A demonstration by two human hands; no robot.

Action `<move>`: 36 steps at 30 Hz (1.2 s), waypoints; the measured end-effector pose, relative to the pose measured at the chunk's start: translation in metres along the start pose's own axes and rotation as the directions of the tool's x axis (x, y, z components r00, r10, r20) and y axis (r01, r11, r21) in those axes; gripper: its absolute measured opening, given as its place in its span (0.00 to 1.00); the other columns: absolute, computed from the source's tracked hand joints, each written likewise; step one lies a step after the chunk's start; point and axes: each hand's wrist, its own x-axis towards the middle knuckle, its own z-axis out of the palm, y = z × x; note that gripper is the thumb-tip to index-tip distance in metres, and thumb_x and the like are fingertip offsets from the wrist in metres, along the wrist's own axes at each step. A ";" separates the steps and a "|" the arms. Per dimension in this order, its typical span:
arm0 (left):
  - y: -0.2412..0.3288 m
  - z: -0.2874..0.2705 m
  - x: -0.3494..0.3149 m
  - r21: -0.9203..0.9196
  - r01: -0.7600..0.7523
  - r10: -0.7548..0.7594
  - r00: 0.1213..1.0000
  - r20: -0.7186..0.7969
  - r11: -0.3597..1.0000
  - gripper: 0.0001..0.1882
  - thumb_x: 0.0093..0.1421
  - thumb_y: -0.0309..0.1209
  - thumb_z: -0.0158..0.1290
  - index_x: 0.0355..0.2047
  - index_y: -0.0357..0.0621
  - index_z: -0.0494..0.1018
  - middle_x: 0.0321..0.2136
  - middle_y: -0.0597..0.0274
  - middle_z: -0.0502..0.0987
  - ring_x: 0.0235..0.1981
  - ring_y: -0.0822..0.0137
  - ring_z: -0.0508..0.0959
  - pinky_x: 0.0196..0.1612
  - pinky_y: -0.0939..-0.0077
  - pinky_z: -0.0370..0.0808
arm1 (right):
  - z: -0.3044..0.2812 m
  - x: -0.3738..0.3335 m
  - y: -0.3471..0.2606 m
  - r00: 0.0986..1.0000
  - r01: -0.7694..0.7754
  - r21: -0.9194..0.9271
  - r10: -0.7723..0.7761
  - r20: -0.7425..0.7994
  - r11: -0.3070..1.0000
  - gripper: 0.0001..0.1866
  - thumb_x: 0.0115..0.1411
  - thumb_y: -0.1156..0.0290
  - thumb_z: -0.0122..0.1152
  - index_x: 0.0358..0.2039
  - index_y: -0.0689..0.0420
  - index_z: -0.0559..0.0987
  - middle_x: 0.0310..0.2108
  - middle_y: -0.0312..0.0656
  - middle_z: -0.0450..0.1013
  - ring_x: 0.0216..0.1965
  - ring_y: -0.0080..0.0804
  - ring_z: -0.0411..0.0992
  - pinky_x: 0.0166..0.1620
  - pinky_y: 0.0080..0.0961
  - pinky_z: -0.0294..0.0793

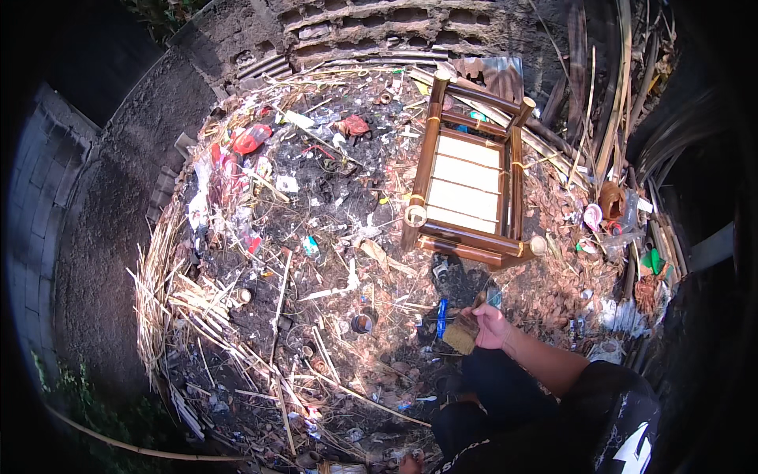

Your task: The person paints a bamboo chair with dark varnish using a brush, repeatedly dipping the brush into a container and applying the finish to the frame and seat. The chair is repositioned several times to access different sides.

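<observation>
Starting at the far left, a dark block wall [39, 189] curves along the edge, with a bare strip of dark soil [103, 261] beside it. Next comes a heap of dry bamboo strips and straw [170, 296], spread over a patch of burnt rubbish [316, 205] with scraps of red plastic [251, 138] and bits of white paper mixed in. A small round tin [362, 322] lies among the ash near the middle. Further right, a small bamboo stool [466, 186] lies on the ground, its dark brown frame around pale slats, with brown dry leaves under and around it. Just below it, near the lower middle, the right hand [491, 325] comes up from the person's dark-clothed lap and holds a tan brush-like block [462, 336], the fingers curled and closed around its right side. The block sits well apart from the stool, just above the person's knee. The left hand [409, 464] barely shows at the bottom edge, and I cannot tell how its fingers stand. At the far right, long bamboo poles [608, 118] lean against a rough stone wall [410, 28], with a brown pot [610, 199] and a green scrap [651, 259] close by
</observation>
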 end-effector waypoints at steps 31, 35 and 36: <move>0.081 0.527 -0.165 0.564 -0.803 0.495 0.576 0.651 0.193 0.21 0.56 0.39 0.60 0.38 0.27 0.79 0.31 0.52 0.81 0.32 0.64 0.77 0.38 0.68 0.73 | -0.218 -0.527 -0.271 0.364 0.931 0.131 -0.827 -0.429 0.341 0.11 0.65 0.65 0.59 0.47 0.48 0.77 0.44 0.36 0.80 0.39 0.29 0.80 0.42 0.28 0.83; 0.083 0.577 -0.185 0.625 -0.752 0.500 0.631 0.593 0.208 0.22 0.57 0.39 0.60 0.40 0.27 0.78 0.31 0.52 0.81 0.31 0.64 0.78 0.35 0.69 0.74 | -0.243 -0.508 -0.306 0.313 0.949 0.156 -0.761 -0.568 0.274 0.10 0.63 0.63 0.63 0.44 0.50 0.78 0.38 0.35 0.81 0.36 0.27 0.80 0.43 0.26 0.82; 0.086 0.592 -0.190 0.632 -0.733 0.466 0.664 0.585 0.251 0.22 0.58 0.39 0.60 0.41 0.27 0.78 0.31 0.52 0.81 0.31 0.64 0.79 0.34 0.69 0.74 | -0.240 -0.503 -0.318 0.321 0.947 0.169 -0.749 -0.580 0.275 0.10 0.63 0.63 0.63 0.43 0.51 0.78 0.36 0.36 0.81 0.35 0.27 0.80 0.43 0.26 0.81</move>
